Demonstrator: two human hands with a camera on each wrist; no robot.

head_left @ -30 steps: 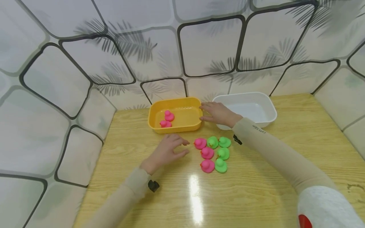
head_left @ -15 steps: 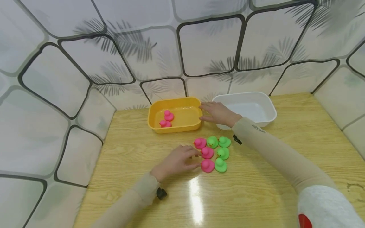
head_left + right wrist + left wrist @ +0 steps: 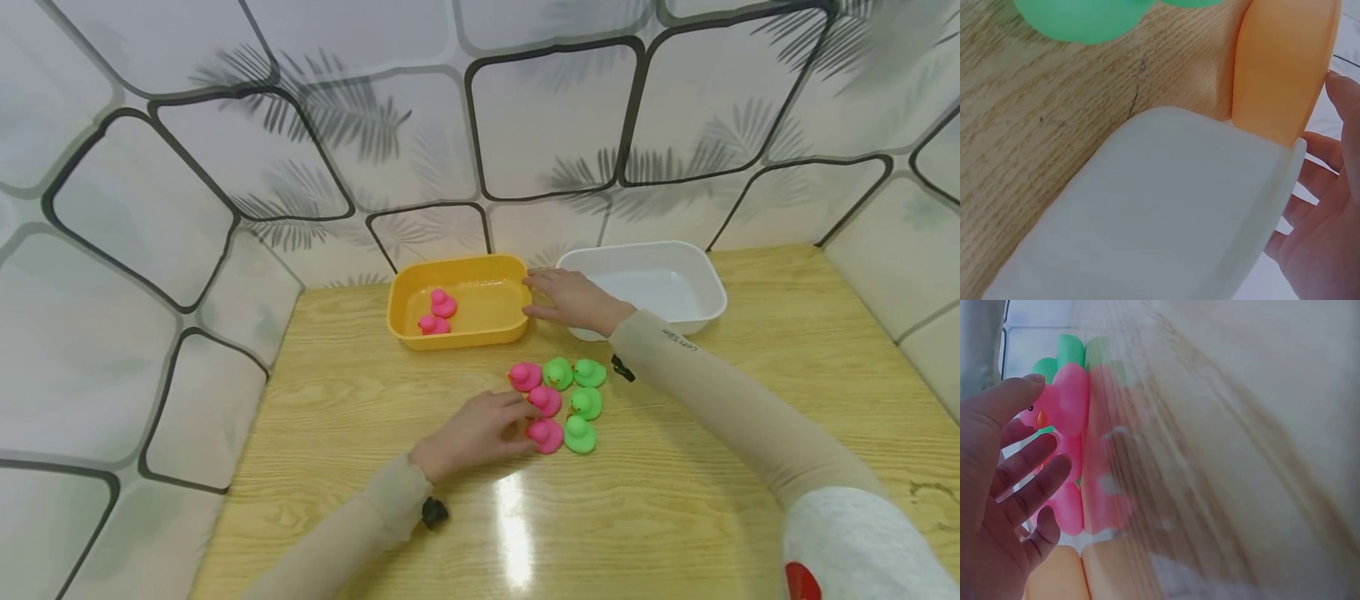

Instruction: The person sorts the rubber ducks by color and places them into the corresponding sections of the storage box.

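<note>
Left hand reaching the nearest pink rubber duck, right hand steadying the yellow tub

The left hand (image 3: 480,429) has loosely spread fingers touching the nearest pink rubber duck (image 3: 547,435) on the desk (image 3: 675,500), not clamped on it yet; a clean pinch across its body should avoid nudging the green ducks (image 3: 581,400) just beside it. The right hand (image 3: 573,298) rests flat-fingered against the yellow tub (image 3: 457,337), which holds two pink ducks (image 3: 438,312), next to the white tub (image 3: 705,283). Small print on the right sleeve (image 3: 678,340) is too small to read.
</note>
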